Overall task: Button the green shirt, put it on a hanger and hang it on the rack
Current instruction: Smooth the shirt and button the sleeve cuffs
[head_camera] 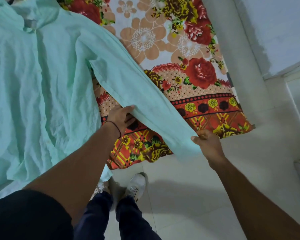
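Mint-green shirt (38, 87) spread front-up over the floral bedsheet (189, 54), hem draped off its near edge, sleeve (137, 94) stretched toward the near corner, left hand (120, 116) closed on its mid-length, right hand (209, 144) pinching the cuff.

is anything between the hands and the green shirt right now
No. Both hands already touch the green shirt: the left hand holds the sleeve partway along, the right hand pinches its cuff end. The shirt lies on the floral sheet. No hanger or rack is in view.
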